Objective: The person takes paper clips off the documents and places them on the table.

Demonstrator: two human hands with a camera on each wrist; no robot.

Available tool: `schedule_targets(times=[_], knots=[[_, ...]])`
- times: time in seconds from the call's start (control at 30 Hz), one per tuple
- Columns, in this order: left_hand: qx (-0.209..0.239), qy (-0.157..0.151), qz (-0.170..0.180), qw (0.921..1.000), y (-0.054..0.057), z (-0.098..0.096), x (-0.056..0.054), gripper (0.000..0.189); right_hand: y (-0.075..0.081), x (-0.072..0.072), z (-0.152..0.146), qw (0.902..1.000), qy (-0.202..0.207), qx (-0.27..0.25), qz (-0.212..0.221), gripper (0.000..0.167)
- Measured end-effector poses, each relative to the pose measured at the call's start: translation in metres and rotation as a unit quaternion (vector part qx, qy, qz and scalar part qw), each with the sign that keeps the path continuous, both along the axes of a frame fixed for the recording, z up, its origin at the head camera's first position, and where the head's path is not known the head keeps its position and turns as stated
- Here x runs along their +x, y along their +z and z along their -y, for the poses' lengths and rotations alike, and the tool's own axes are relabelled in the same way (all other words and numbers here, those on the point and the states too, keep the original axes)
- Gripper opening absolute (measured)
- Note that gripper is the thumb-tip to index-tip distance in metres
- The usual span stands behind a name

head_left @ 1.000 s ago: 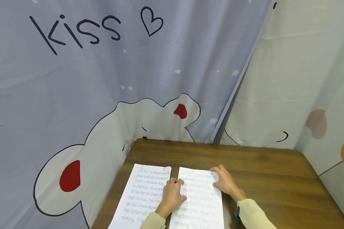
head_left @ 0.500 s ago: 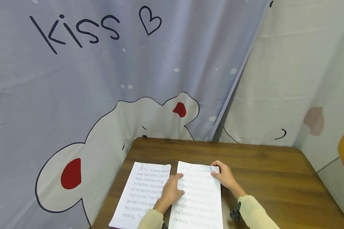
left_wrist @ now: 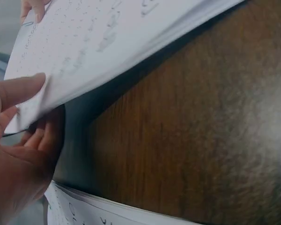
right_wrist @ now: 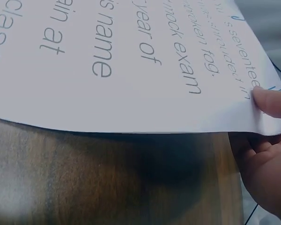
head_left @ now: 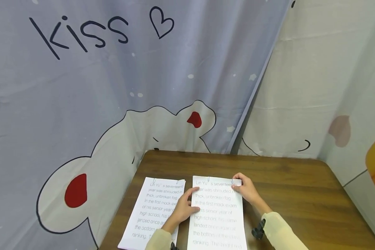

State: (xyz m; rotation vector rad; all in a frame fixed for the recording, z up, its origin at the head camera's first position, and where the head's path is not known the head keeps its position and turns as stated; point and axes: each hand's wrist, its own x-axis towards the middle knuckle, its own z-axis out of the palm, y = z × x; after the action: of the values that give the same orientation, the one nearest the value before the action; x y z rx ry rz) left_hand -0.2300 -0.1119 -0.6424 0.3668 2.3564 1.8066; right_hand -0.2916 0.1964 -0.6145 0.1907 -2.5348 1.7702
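Note:
A stack of printed sheets (head_left: 217, 217) tilts up off the table between my hands, with paper clips (head_left: 208, 179) on its top edge. My left hand (head_left: 182, 209) pinches the stack's left edge. In the left wrist view, the thumb (left_wrist: 25, 89) lies on the print, with the other fingers underneath. My right hand (head_left: 247, 190) pinches the upper right corner, beside a blue clip (right_wrist: 274, 87), thumb above and fingers below. To the left, a second clipped stack of printed sheets (head_left: 151, 210) lies flat, partly covered by my left hand and sleeve.
The brown wooden table (head_left: 300, 201) extends to the right of the stacks. A printed curtain (head_left: 81, 86) hangs behind and to the left of it, and a pale curtain (head_left: 300, 86) on the right. A dark strap (head_left: 258, 229) sits on the right wrist.
Both hands have raised the right-hand stack from the table, and its top edge stands higher now. My left hand has shifted slightly left with its edge. The left-hand stack stays put.

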Motion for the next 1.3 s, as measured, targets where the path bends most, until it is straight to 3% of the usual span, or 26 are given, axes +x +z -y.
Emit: schedule_targets(times=[0.1,0.2,0.27,0.53,0.87,1.3], knots=[[0.038,-0.023,0.017,0.9989,-0.002,0.002,0.002,0.083,0.002,0.002,0.000,0.9996,-0.008,-0.018,0.020,0.020],[0.045,-0.034,0.020,0.9982,-0.001,0.001,0.003,0.084,0.017,0.009,0.001,0.9987,-0.007,-0.032,0.040,0.020],[0.045,-0.036,0.016,0.9982,0.000,0.000,0.003,0.086,0.019,0.009,-0.001,0.9981,-0.003,-0.040,0.046,0.023],[0.068,-0.037,0.026,0.9966,0.005,-0.003,0.007,0.092,0.008,0.003,-0.008,0.9939,0.035,-0.087,0.057,0.026],[0.093,-0.050,0.030,0.9940,0.008,0.000,0.007,0.092,0.014,-0.001,-0.007,0.9943,0.053,-0.087,0.029,0.023],[0.117,-0.056,0.039,0.9908,0.006,0.003,0.011,0.093,0.008,-0.006,-0.011,0.9949,0.096,-0.029,-0.007,0.013]])
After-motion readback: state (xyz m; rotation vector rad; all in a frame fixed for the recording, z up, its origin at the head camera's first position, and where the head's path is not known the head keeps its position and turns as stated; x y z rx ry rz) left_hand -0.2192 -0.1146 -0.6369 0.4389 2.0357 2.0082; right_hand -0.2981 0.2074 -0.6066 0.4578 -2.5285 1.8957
